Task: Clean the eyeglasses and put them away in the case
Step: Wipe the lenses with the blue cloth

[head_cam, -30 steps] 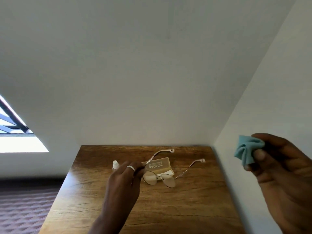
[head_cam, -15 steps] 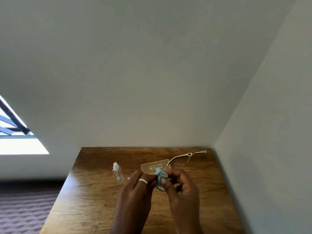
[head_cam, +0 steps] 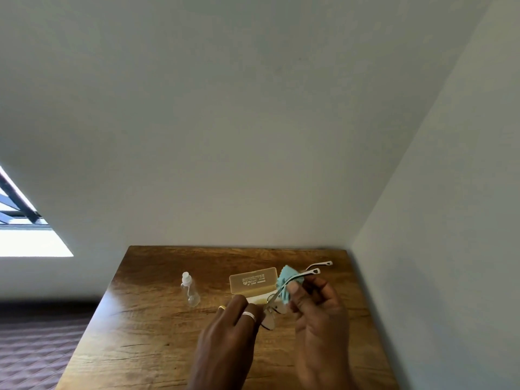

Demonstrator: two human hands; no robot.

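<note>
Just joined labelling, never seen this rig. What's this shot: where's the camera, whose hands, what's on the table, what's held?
No robot here: a person works with two bare hands. There is one view, from a wide-angle camera worn on the head, looking forward and down, so the walls seem to lean. The wooden table stands in a room corner. On it are a small clear bottle and a pale yellow case, which looks open. The left hand, wearing a ring, pinches the glasses by the frame, above the table. The right hand holds a teal cloth against them, thumb on the cloth. The glasses' arms point toward the back right.
</note>
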